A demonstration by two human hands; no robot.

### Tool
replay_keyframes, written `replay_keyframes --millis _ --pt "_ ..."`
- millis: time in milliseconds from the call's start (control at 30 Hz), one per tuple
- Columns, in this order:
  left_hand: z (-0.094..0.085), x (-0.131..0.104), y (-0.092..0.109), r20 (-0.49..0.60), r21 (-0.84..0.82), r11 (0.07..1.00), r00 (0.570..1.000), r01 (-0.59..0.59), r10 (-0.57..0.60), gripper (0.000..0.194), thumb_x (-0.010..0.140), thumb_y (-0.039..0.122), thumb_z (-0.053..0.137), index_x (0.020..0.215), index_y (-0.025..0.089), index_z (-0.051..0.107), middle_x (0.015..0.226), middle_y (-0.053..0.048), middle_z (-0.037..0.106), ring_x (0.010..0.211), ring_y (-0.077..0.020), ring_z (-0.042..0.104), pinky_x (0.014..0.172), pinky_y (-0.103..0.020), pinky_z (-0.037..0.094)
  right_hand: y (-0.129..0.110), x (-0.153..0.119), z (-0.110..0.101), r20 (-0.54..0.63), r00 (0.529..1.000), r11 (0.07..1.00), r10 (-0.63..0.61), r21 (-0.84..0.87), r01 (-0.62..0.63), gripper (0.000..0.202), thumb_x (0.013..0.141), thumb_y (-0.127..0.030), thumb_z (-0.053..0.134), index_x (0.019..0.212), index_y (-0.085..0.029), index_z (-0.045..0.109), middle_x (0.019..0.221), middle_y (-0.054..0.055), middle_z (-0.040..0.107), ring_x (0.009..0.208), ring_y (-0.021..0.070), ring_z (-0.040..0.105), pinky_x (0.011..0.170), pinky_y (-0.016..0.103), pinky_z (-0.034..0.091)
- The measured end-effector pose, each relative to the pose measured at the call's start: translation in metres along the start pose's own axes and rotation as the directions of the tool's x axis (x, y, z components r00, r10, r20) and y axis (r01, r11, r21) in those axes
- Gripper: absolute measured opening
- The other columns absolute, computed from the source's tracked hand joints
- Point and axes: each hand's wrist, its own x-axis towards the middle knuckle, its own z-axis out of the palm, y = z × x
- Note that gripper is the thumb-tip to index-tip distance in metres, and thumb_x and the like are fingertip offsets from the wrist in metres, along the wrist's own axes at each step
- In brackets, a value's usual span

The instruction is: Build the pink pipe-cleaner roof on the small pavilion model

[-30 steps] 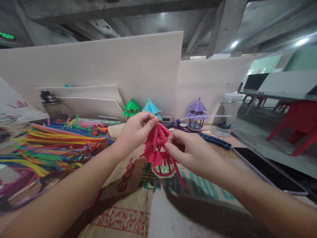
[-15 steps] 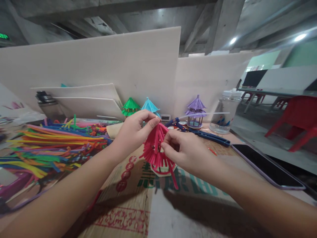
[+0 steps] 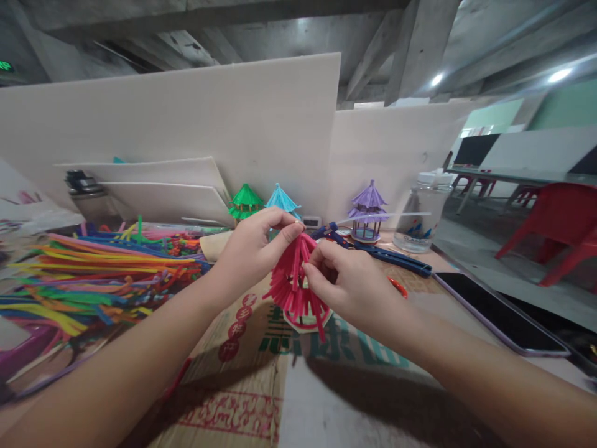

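A small red pavilion model [image 3: 284, 287] made of pipe cleaners stands on a pale base [image 3: 293, 322], in the middle of the head view. At its peak, my left hand [image 3: 261, 246] pinches the roof tip between thumb and forefinger. My right hand [image 3: 347, 280] is closed in a pinch at the roof's right side, on a red pipe cleaner [image 3: 321, 325] whose free end hangs over the lower eave. Part of the roof is hidden behind my fingers.
Loose coloured pipe cleaners [image 3: 107, 267] are heaped at left. Behind stand green [image 3: 246, 198], blue [image 3: 282, 198] and purple [image 3: 370, 205] pavilions. A blue glue gun [image 3: 396, 256], a clear bottle [image 3: 422, 214] and a phone [image 3: 501, 311] lie or stand at right.
The free end of the red pipe cleaner has moved up and slightly left. My right hand has shifted slightly, and more of a red-orange ring beside it shows. My left hand stays at the peak.
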Motion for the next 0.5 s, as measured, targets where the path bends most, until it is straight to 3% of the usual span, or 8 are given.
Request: replay_keyframes --millis 300,500 --pt "0.001 0.0 -0.002 0.001 -0.006 1.0 1.0 0.013 -0.013 0.023 0.097 0.029 0.056 0.082 0.016 0.066 0.084 0.0 0.069 0.077 -0.0133 0.059 0.075 -0.024 0.044 -0.004 0.003 -0.002 0.035 0.999 0.999 0.03 0.016 -0.03 0.016 0.094 -0.027 0.052 0.08 -0.021 0.057 0.067 -0.003 0.063 0.058 0.0111 0.053 0.054 0.025 0.03" --pt "-0.003 0.004 -0.014 0.01 -0.072 0.991 0.994 0.108 -0.108 0.026 0.096 0.036 0.056 0.084 0.016 0.067 0.081 -0.001 0.068 0.074 -0.0137 0.059 0.07 -0.024 0.043 -0.006 -0.001 -0.019 0.082 0.996 0.988 -0.029 -0.148 0.041 0.021 0.097 -0.034 0.052 0.083 -0.02 0.058 0.069 -0.001 0.065 0.057 0.0124 0.052 0.054 0.026 0.028"
